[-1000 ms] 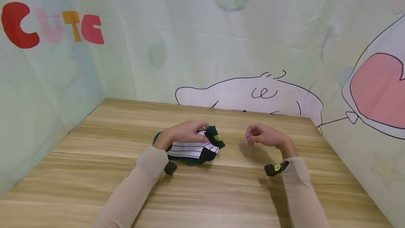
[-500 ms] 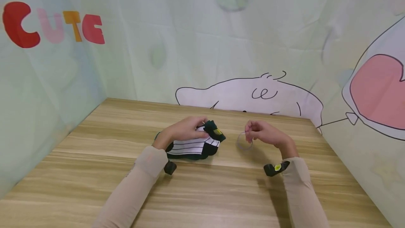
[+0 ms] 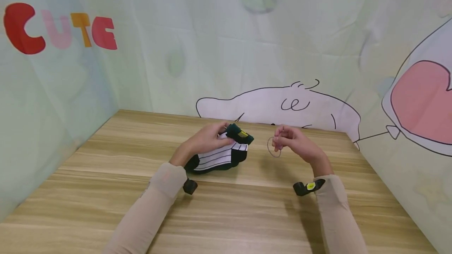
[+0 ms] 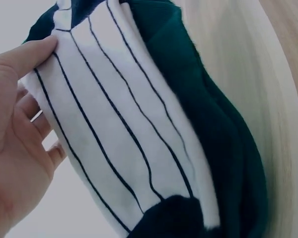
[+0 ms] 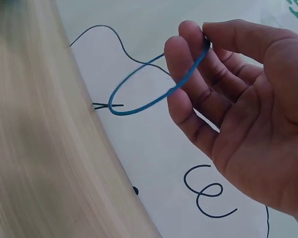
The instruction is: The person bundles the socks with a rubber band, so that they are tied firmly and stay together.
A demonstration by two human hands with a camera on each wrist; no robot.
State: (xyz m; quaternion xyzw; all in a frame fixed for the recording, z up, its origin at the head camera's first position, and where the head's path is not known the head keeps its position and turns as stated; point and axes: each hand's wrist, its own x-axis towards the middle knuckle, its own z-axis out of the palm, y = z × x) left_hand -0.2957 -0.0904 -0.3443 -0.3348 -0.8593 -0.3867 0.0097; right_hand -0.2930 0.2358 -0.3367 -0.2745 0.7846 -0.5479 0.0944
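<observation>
Key bit: gap btwn the bundled striped socks (image 3: 215, 158) & the thin blue band (image 5: 149, 104). My L fingers (image 4: 29, 106) pinch the socks by the dark-green cuff (image 3: 234, 131) end, so L's the nearer side; long axis runs roughly L–R, cuff end a bit higher, facing my R fingers (image 5: 178, 57). Those pinch the band, which hangs as a loop just below/left of the tips, socks-side, off the worktop (image 3: 226, 214). Band & socks apart. Can't tell if socks' underside touches worktop.

Beige slvs (image 3: 152, 209), blk wrist cams (image 3: 190, 186), yel. mark (image 3: 310, 186) on R.
</observation>
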